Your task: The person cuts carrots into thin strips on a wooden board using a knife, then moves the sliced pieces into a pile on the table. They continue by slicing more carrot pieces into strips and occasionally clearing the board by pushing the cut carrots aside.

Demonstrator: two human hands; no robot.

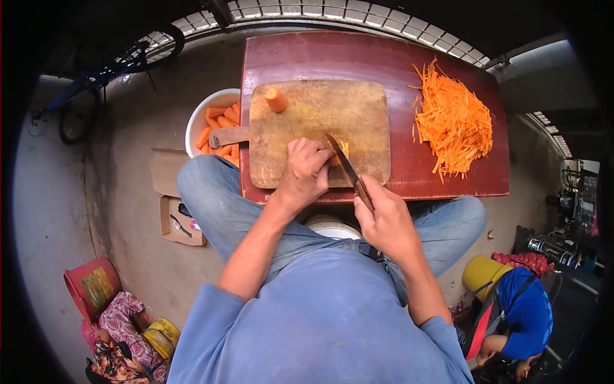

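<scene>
My right hand (389, 221) grips the wooden handle of a knife (346, 162), its dark blade slanting up and left over the cutting board (320, 109). Beside the blade, my left hand (307, 169) is closed, fingers bent down on a carrot piece (335, 160) that they mostly hide. Thin carrot strips (345, 148) lie just right of the blade. A short thick carrot chunk (276, 99) stands at the board's upper left. To the right, a large heap of shredded carrot (451, 121) rests on the red table (396, 176).
A white tub (193, 125) of peeled carrots stands left of the table, partly under the board's handle (228, 136). An open cardboard box (181, 221) sits on the floor. Two other people crouch at lower left and lower right near buckets (481, 276). A bicycle (105, 77) leans at upper left.
</scene>
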